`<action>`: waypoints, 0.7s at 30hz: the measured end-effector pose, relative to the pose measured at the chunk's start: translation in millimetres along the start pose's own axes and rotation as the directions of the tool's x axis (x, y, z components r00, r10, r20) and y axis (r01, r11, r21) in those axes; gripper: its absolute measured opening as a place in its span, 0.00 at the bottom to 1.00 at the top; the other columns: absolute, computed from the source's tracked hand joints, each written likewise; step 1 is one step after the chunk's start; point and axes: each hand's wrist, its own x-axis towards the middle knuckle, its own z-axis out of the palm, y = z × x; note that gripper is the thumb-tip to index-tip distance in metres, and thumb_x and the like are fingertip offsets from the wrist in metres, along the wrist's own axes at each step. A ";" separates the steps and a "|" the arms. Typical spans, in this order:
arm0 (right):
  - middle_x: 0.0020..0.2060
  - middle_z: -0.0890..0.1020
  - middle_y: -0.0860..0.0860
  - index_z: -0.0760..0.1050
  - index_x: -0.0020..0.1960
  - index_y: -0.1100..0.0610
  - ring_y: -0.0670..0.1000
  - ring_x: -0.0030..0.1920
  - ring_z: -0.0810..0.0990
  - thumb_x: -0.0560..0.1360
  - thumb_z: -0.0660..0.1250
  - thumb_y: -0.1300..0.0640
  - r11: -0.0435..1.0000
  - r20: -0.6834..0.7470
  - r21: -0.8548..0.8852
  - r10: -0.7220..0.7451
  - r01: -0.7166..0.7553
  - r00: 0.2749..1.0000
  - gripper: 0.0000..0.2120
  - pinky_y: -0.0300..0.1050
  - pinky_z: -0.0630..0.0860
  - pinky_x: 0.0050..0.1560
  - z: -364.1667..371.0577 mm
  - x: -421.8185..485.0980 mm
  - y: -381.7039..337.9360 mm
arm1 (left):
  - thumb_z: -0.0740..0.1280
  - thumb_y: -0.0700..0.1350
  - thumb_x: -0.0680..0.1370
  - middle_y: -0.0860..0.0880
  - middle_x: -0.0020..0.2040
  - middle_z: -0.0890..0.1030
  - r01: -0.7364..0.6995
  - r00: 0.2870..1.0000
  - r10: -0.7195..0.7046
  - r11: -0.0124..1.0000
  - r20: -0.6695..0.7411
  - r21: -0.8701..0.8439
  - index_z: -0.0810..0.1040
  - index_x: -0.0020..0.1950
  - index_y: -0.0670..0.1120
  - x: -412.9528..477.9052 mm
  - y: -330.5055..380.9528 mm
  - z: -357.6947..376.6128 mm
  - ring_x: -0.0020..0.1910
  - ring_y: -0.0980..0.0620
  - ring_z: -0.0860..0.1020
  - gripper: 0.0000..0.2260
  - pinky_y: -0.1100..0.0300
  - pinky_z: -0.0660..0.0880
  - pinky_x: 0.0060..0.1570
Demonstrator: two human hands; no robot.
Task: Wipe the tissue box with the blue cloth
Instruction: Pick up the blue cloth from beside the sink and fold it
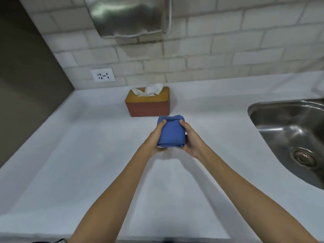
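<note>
A brown tissue box [148, 105] with a lighter wooden lid stands on the white counter near the back wall, white tissue sticking out of its top. A folded blue cloth [171, 133] is held above the counter, just in front of the box and apart from it. My left hand [155, 137] grips the cloth's left side, thumb on top. My right hand [190, 139] grips its right side the same way.
A steel sink [287, 134] with a drain is set into the white counter [70, 155] at the right. A metal dispenser [128, 16] hangs on the tiled wall above the box. A wall socket [103, 75] sits left of the box. A dark panel bounds the left.
</note>
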 end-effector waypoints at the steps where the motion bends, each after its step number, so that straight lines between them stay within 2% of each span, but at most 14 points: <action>1: 0.60 0.79 0.61 0.72 0.65 0.61 0.60 0.59 0.78 0.77 0.62 0.48 0.998 0.011 -0.059 0.019 -0.018 1.000 0.22 0.52 0.77 0.54 13.5 10.0 1.9 | 0.63 0.58 0.75 0.41 0.46 0.84 0.053 0.997 -0.044 0.989 0.071 -0.136 0.79 0.51 0.44 4.4 0.4 -16.0 0.44 0.44 0.82 0.18 0.50 0.80 0.46; 3: 0.58 0.80 0.60 0.74 0.64 0.61 0.59 0.55 0.79 0.77 0.62 0.46 0.954 -0.006 -0.297 0.033 -0.033 0.999 0.23 0.51 0.78 0.51 35.0 30.4 2.8 | 0.64 0.54 0.77 0.39 0.49 0.85 0.117 0.986 -0.078 0.951 0.146 -0.286 0.78 0.57 0.42 15.5 -0.2 -44.5 0.45 0.42 0.84 0.17 0.49 0.81 0.45; 5: 0.52 0.81 0.59 0.76 0.60 0.61 0.57 0.47 0.80 0.75 0.63 0.44 0.826 -0.039 -0.563 0.011 -0.031 0.999 0.23 0.49 0.78 0.46 48.5 51.8 -0.1 | 0.62 0.49 0.78 0.37 0.59 0.80 0.142 0.984 -0.100 0.939 0.146 -0.313 0.75 0.64 0.40 27.7 1.6 -69.7 0.52 0.41 0.80 0.19 0.50 0.79 0.51; 6: 0.47 0.82 0.57 0.77 0.58 0.62 0.56 0.43 0.81 0.74 0.64 0.43 0.761 -0.054 -0.648 -0.013 -0.025 0.998 0.24 0.48 0.79 0.42 52.8 62.6 -3.0 | 0.62 0.48 0.78 0.37 0.61 0.78 0.145 0.986 -0.111 0.936 0.124 -0.319 0.73 0.66 0.40 33.3 4.4 -81.4 0.52 0.42 0.79 0.19 0.51 0.77 0.52; 8: 0.39 0.80 0.54 0.76 0.55 0.61 0.53 0.36 0.80 0.72 0.67 0.42 0.702 -0.105 -0.712 -0.099 -0.005 0.990 0.23 0.44 0.78 0.35 54.3 86.6 -9.4 | 0.61 0.47 0.79 0.38 0.61 0.77 0.112 0.994 -0.108 0.941 0.031 -0.319 0.72 0.66 0.39 48.8 9.8 -107.8 0.49 0.44 0.78 0.18 0.52 0.76 0.50; 10: 0.34 0.79 0.51 0.74 0.57 0.60 0.51 0.32 0.79 0.72 0.68 0.45 0.723 -0.180 -0.690 -0.217 0.035 0.959 0.22 0.43 0.76 0.31 48.1 111.0 -17.3 | 0.61 0.45 0.79 0.38 0.60 0.77 0.043 0.989 -0.082 0.952 -0.119 -0.303 0.72 0.64 0.37 66.9 17.1 -135.5 0.49 0.42 0.78 0.17 0.51 0.76 0.48; 12: 0.37 0.79 0.52 0.72 0.60 0.62 0.53 0.35 0.79 0.73 0.67 0.47 0.718 -0.230 -0.691 -0.331 0.086 0.915 0.23 0.46 0.77 0.35 40.0 133.0 -25.3 | 0.62 0.42 0.79 0.37 0.57 0.77 -0.035 0.960 -0.042 0.962 -0.277 -0.269 0.73 0.61 0.37 86.6 28.6 -160.5 0.44 0.43 0.79 0.14 0.50 0.77 0.46; 13: 0.41 0.79 0.54 0.71 0.62 0.62 0.54 0.39 0.79 0.74 0.66 0.47 0.695 -0.240 -0.712 -0.372 0.098 0.897 0.24 0.49 0.78 0.41 36.6 143.2 -28.2 | 0.62 0.41 0.78 0.36 0.58 0.77 -0.063 0.934 -0.027 0.969 -0.357 -0.238 0.73 0.60 0.37 98.0 35.3 -171.0 0.43 0.43 0.79 0.12 0.50 0.77 0.47; 15: 0.45 0.77 0.56 0.69 0.65 0.61 0.55 0.45 0.76 0.75 0.64 0.46 0.648 -0.237 -0.754 -0.417 0.104 0.878 0.25 0.53 0.76 0.52 32.5 161.0 -32.0 | 0.61 0.40 0.79 0.37 0.63 0.76 -0.093 0.868 0.011 0.986 -0.497 -0.141 0.70 0.63 0.36 120.6 48.8 -187.5 0.53 0.40 0.78 0.14 0.49 0.76 0.56; 16: 0.46 0.76 0.56 0.67 0.67 0.61 0.55 0.46 0.75 0.76 0.62 0.46 0.634 -0.226 -0.766 -0.422 0.107 0.878 0.26 0.53 0.74 0.54 32.3 168.6 -33.0 | 0.60 0.41 0.79 0.37 0.64 0.75 -0.105 0.839 0.049 0.992 -0.542 -0.073 0.68 0.66 0.37 130.7 55.1 -193.3 0.58 0.40 0.77 0.17 0.49 0.75 0.60; 19: 0.48 0.75 0.55 0.60 0.73 0.59 0.56 0.49 0.74 0.78 0.56 0.44 0.602 -0.173 -0.789 -0.408 0.122 0.896 0.28 0.50 0.70 0.52 35.4 183.4 -34.1 | 0.58 0.45 0.80 0.39 0.64 0.75 -0.132 0.786 0.196 0.980 -0.586 0.152 0.64 0.69 0.40 155.2 72.1 -199.6 0.61 0.40 0.75 0.19 0.52 0.72 0.57; 21: 0.54 0.77 0.57 0.57 0.75 0.57 0.59 0.56 0.76 0.79 0.53 0.42 0.573 -0.142 -0.810 -0.395 0.122 0.908 0.30 0.45 0.67 0.53 36.7 191.0 -33.2 | 0.57 0.46 0.80 0.39 0.64 0.75 -0.140 0.775 0.242 0.967 -0.584 0.215 0.65 0.68 0.42 171.4 82.1 -198.6 0.61 0.40 0.75 0.18 0.52 0.72 0.57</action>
